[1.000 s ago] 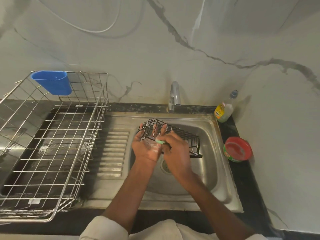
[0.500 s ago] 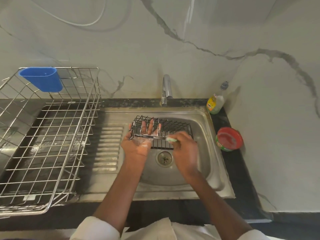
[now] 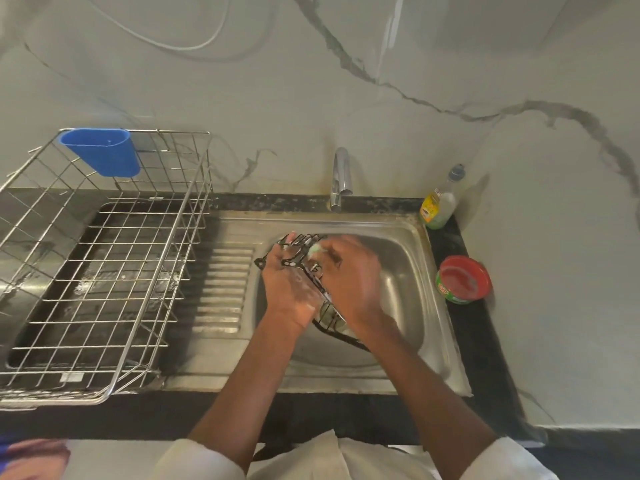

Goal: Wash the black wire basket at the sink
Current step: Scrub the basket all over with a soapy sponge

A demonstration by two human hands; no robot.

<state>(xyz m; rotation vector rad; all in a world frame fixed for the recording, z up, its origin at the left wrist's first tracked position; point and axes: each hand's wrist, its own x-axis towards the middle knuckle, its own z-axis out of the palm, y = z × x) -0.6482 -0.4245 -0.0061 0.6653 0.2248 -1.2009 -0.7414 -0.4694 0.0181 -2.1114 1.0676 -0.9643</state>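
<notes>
black wire basket (image 3: 313,271) stands on edge over the sink (image 3: 408,258), long axis near-to-far; left hand (image 3: 289,285) clasps it, right hand (image 3: 349,282) pinches a green scrubber (image 3: 317,250).

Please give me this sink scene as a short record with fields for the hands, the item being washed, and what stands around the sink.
item washed: black wire basket, held over the sink
left hand: grips the basket's wires, soapy
right hand: holds a pale green scrubber against the basket
tap: behind the sink; no water visibly running
left of sink: steel dish rack with a blue cup hung on its back rim
right of sink: soap bottle and red-topped tub on the dark counter
</notes>
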